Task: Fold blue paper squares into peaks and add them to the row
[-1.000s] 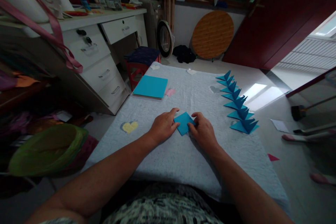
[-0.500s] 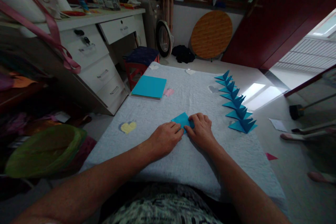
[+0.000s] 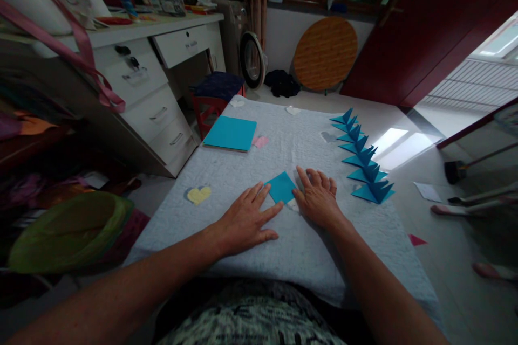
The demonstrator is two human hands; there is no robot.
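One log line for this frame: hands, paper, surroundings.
left hand: flat, open, beside folded blue paper | right hand: flat, open, at its right edge | folded pieces: row at right | paper stack: far left

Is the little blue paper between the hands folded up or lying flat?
Lying flat. The small blue paper rests flat on the white cloth, a small square beside the spread left hand and right hand.

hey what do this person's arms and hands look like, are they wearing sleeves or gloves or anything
Both forearms are bare from the bottom edge of the picture to the wrists, with no sleeves showing. The left hand and right hand are bare too: no gloves, and no ring, watch or bracelet can be made out in the dim light. A black-and-white patterned garment shows between the arms.
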